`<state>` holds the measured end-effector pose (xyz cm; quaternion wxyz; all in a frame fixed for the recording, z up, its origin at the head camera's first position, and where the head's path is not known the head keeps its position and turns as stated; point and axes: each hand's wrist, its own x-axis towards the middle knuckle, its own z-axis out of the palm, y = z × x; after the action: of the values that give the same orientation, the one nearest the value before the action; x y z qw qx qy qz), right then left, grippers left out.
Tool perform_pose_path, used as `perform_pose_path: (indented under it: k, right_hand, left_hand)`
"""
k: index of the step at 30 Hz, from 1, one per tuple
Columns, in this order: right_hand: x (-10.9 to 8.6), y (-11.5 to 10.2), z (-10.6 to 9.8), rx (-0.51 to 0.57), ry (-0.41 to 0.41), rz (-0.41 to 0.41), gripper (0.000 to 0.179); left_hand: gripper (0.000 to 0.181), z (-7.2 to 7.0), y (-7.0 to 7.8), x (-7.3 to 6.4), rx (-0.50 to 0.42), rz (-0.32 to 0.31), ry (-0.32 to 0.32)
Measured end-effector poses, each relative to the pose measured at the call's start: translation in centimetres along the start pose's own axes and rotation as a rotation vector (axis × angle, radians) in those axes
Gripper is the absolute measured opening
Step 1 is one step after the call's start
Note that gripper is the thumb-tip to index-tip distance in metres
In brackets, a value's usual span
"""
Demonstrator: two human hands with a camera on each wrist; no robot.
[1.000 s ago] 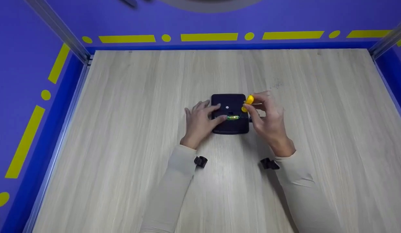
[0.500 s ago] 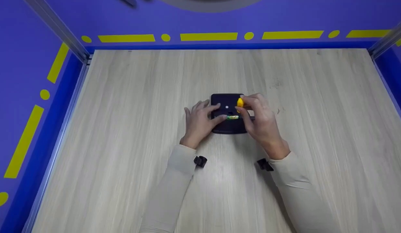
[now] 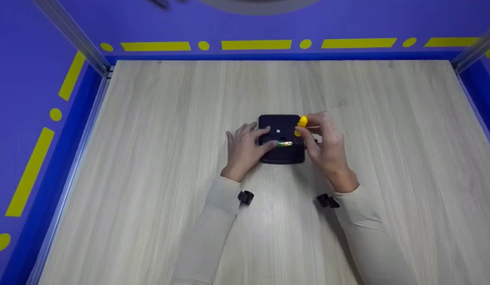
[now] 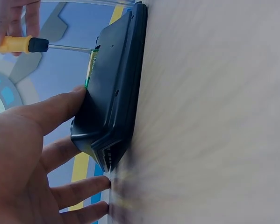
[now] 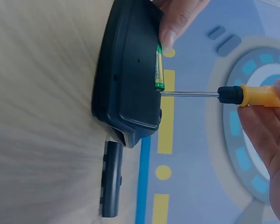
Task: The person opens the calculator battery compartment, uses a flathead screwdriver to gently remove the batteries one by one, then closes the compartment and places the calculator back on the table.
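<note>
A black, box-like device [image 3: 284, 156] lies on the table with an open slot in its upper face. In the slot sits a green and gold battery [image 3: 285, 143]. My left hand [image 3: 245, 150] rests on the device's left side, its thumb on the battery's left end and a forefinger on the casing; other fingers reach past the edge. My right hand [image 3: 330, 144] pinches the yellow handle of a screwdriver [image 5: 256, 96] between thumb and fingers. In the right wrist view its metal shaft [image 5: 191, 94] meets the battery's right end.
A narrow black strip [image 5: 111, 179], like a cover piece, lies on the wooden table [image 3: 169, 118] just right of the device; in the head view my right hand mostly hides it. Blue panels with yellow marks [image 3: 256, 45] border the table.
My right hand swung the screwdriver handle left over the device, then back right, close to where it was a second ago. My left hand, the device and the battery look still.
</note>
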<state>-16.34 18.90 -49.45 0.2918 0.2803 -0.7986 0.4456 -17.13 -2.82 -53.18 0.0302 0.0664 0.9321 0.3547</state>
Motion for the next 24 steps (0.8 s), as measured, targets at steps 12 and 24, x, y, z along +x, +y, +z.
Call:
perform_pose_path:
  k: [12,24]
  right_hand:
    - [-0.2,1.3,-0.8,0.195,0.125,0.201,0.031]
    - [-0.9,2.9,-1.5,0.401,0.228,0.395,0.027]
  left_hand:
    - [0.058,0.0,-0.1,-0.1,-0.018,0.017,0.007]
    - [0.058,0.0,0.0,-0.1,-0.022,0.013,0.007]
